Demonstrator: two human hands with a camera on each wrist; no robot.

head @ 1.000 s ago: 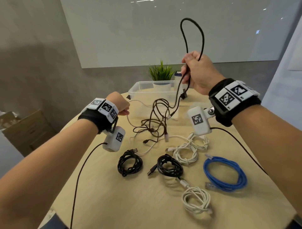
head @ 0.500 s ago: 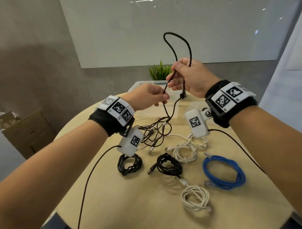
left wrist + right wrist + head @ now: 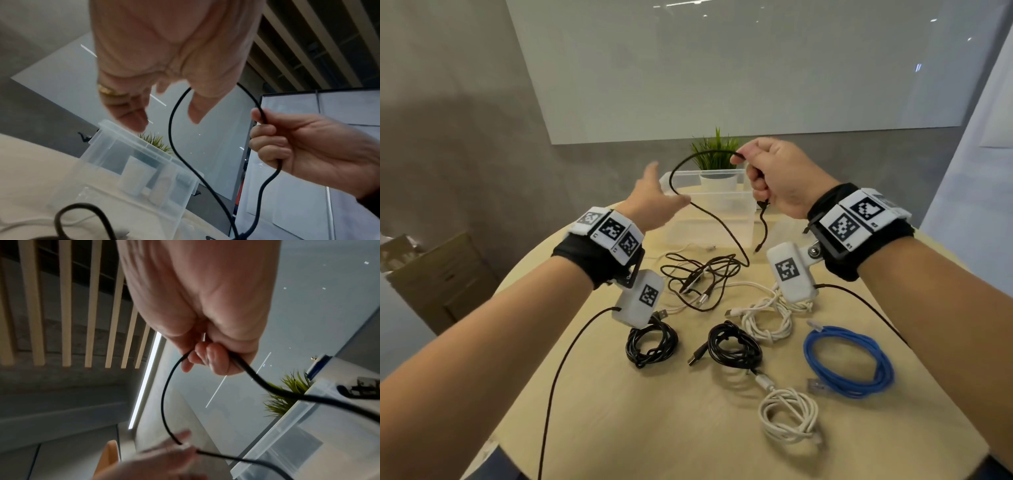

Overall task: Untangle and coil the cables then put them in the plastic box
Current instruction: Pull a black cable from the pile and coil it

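black cable (image 3: 681,164) loops from right hand (image 3: 784,178) – past left fingers (image 3: 131,113)

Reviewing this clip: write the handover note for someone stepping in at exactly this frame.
Right hand: raised, gripping the black cable being coiled, one loop formed.
Left hand: open, fingers extended, the cable loop running past its fingertips; not gripping.
The cable's far end still runs into the tangled pile before the plastic box.
Done: five coils lie on the table: two black, two white, one blue.
Left: finish this coil, untangle and coil the pile, move all coils into the box; no cable is visible in it yet.
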